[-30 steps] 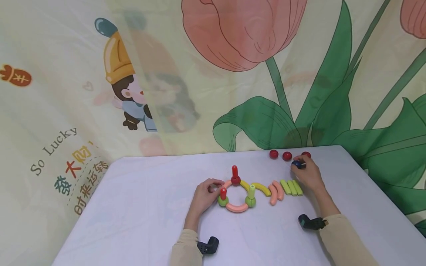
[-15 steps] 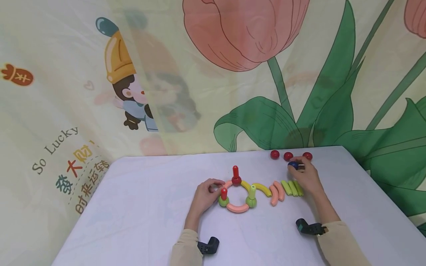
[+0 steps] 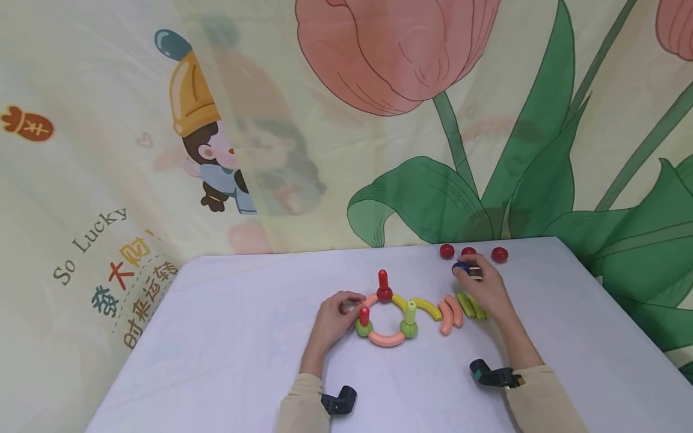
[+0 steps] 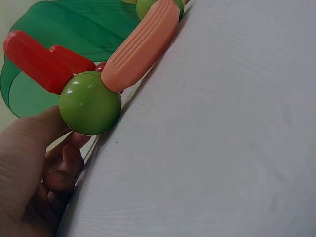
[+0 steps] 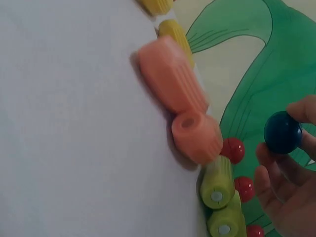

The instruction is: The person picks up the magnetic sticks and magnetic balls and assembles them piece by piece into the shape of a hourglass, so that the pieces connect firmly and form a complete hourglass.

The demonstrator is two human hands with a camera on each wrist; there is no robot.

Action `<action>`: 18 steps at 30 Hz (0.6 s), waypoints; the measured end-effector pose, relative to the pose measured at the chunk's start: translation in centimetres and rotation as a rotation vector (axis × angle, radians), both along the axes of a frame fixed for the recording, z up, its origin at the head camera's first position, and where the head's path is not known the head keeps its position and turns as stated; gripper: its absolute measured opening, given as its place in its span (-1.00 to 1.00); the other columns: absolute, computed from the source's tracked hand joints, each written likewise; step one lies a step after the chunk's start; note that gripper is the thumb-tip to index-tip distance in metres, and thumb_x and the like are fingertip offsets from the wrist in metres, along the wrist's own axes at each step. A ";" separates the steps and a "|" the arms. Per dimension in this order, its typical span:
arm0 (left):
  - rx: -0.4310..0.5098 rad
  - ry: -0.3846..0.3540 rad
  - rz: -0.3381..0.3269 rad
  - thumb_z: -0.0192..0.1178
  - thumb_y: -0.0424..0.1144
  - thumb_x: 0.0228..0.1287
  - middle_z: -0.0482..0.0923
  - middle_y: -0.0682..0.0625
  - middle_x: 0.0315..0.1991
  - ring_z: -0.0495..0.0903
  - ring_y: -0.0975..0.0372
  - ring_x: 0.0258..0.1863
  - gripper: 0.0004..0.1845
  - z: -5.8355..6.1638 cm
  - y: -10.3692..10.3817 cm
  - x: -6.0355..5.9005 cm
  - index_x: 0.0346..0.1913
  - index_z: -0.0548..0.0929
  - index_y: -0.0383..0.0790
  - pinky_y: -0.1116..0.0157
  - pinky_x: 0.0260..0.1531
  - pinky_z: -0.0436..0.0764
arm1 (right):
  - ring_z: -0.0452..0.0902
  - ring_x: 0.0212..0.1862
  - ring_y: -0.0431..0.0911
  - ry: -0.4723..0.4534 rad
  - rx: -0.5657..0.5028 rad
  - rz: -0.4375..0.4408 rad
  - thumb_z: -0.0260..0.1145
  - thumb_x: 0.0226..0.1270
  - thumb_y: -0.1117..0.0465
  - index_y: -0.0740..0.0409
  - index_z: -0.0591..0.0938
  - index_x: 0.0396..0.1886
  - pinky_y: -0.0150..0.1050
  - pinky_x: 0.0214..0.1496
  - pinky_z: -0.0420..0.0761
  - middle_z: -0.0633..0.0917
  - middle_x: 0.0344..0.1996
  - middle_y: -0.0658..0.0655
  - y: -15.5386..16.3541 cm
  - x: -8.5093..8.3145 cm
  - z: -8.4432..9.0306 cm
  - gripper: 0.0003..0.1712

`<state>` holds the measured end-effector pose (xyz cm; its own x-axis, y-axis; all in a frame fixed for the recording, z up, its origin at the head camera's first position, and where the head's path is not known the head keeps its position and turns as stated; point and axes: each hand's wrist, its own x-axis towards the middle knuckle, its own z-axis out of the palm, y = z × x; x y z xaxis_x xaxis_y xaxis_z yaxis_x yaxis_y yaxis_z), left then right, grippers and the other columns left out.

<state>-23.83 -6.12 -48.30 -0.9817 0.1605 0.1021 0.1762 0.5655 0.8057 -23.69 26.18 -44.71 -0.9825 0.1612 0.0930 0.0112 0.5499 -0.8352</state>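
My right hand (image 3: 491, 290) pinches a dark blue ball (image 5: 283, 132) between thumb and fingertip, above the back right of the table. My left hand (image 3: 334, 319) grips the left side of a ring of toy sticks and balls; its fingertips are partly hidden behind the green ball (image 4: 90, 103). This ring joins pink curved sticks (image 3: 386, 340) and a yellow curved stick (image 3: 398, 302) through green balls and a red ball (image 3: 384, 294). Upright on the balls stand a red stick (image 3: 383, 279), a shorter-looking red stick (image 3: 365, 314) and a light green stick (image 3: 411, 313).
Right of the ring lie a loose yellow curved stick (image 3: 426, 308), two pink curved sticks (image 3: 450, 314) and several light green sticks (image 3: 471, 305), partly covered by my right hand. Three red balls (image 3: 500, 255) sit along the back table edge, before a printed cloth backdrop (image 3: 303, 228).
My right hand has moved left with the blue ball, now passing in front of the middle red ball and uncovering the rightmost one. My left hand and the ring stay in place.
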 end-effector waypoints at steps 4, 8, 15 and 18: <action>0.010 -0.010 -0.002 0.30 -0.16 0.17 0.60 0.13 -0.28 0.42 0.30 -0.49 -0.80 0.0 0.0 0.0 -0.12 0.69 0.10 0.46 -0.52 0.41 | 0.41 0.09 0.10 -0.011 0.001 -0.002 0.08 0.36 -0.18 0.09 0.39 0.19 -0.09 0.02 0.53 0.47 0.14 0.26 -0.8 0.2 -0.1 -0.42; 0.016 -0.017 -0.012 0.30 -0.16 0.17 0.59 0.13 -0.28 0.43 0.31 -0.48 -0.80 0.0 0.1 0.1 -0.12 0.68 0.11 0.46 -0.52 0.43 | 0.44 0.03 0.02 -0.027 0.001 -0.006 0.10 0.34 -0.21 0.06 0.41 0.16 -0.26 -0.15 0.56 0.50 0.11 0.20 -1.6 0.7 -0.1 -0.43; 0.013 -0.007 -0.009 0.30 -0.17 0.16 0.61 0.13 -0.27 0.43 0.31 -0.49 -0.80 0.1 -0.1 0.1 -0.13 0.69 0.10 0.46 -0.51 0.42 | 0.47 0.05 0.05 -0.012 -0.024 0.068 0.15 0.32 -0.19 0.09 0.43 0.11 -0.24 -0.04 0.52 0.55 0.05 0.20 -3.0 1.3 0.0 -0.44; 0.008 -0.004 -0.010 0.30 -0.17 0.16 0.62 0.13 -0.27 0.43 0.31 -0.49 -0.80 0.2 -0.2 0.0 -0.13 0.69 0.09 0.46 -0.52 0.43 | 0.47 0.07 0.04 -0.009 -0.030 0.077 0.17 0.30 -0.20 0.09 0.44 0.10 -0.20 0.01 0.51 0.56 0.05 0.19 -3.5 1.4 0.3 -0.44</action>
<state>-23.80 -6.28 -48.09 -0.9805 0.1696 0.0991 0.1783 0.5569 0.8112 -22.31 22.73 -44.46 -0.9929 0.0878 0.0799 -0.0222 0.5239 -0.8515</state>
